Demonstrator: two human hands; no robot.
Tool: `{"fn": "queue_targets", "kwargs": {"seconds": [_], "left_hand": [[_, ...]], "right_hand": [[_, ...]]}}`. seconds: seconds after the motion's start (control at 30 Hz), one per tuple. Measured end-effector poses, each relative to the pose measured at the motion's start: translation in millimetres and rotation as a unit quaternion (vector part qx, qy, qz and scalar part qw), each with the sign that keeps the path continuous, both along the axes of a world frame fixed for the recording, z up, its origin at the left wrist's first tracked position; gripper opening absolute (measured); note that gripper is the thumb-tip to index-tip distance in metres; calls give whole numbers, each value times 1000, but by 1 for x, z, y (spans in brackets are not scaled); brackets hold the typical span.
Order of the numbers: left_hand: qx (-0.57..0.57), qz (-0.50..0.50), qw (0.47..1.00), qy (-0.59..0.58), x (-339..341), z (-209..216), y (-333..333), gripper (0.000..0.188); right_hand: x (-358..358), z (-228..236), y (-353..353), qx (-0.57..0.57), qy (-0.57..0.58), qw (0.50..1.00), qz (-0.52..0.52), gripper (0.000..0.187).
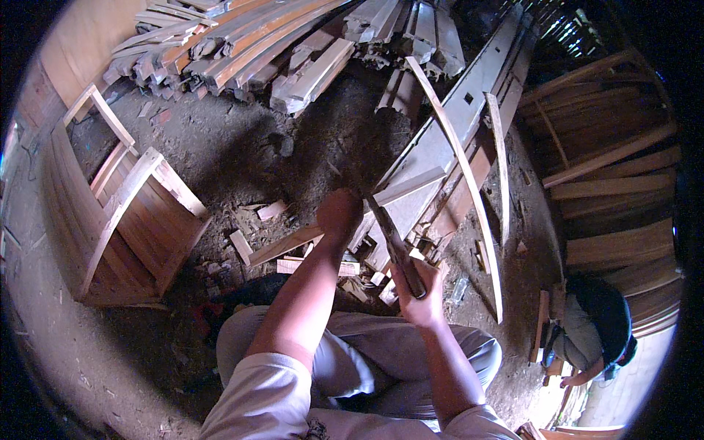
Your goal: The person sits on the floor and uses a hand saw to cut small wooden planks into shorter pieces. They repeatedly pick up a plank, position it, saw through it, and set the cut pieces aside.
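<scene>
My left hand point(341, 211) is closed in a fist, reached out over the wood-strewn ground; whatever lies inside its fingers is hidden. A pale wood strip point(411, 185) slants out to the right beyond it, and another length of wood point(286, 245) shows left of my forearm. Whether these two are one piece I cannot tell. My right hand point(422, 297) grips the near end of a long hand tool point(392, 242) with a brownish handle. Its dark far end comes close to my left fist, and its exact kind is unclear.
Stacked timber point(257, 44) lies at the back. A wooden frame point(121, 220) stands left. Long boards point(433, 158) and curved strips point(458, 158) extend right. Offcuts litter the ground before my crossed legs. Another person point(598, 323) crouches at far right beside leaning planks point(616, 246).
</scene>
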State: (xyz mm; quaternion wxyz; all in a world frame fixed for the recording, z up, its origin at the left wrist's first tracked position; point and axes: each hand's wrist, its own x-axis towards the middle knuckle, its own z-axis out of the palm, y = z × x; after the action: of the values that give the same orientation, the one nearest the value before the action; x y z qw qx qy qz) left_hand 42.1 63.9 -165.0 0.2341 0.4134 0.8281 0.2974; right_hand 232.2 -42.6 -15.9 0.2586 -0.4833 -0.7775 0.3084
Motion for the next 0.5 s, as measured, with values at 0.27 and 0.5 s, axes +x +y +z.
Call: {"fn": "queue_targets", "kwargs": {"seconds": [0.27, 0.5], "left_hand": [[63, -31, 996, 57, -7, -24, 4, 21], [31, 5, 999, 27, -1, -12, 4, 21]], "right_hand": [[5, 2, -12, -22, 5, 1000, -14, 23], [64, 25, -66, -17, -27, 999, -13, 19]]}}
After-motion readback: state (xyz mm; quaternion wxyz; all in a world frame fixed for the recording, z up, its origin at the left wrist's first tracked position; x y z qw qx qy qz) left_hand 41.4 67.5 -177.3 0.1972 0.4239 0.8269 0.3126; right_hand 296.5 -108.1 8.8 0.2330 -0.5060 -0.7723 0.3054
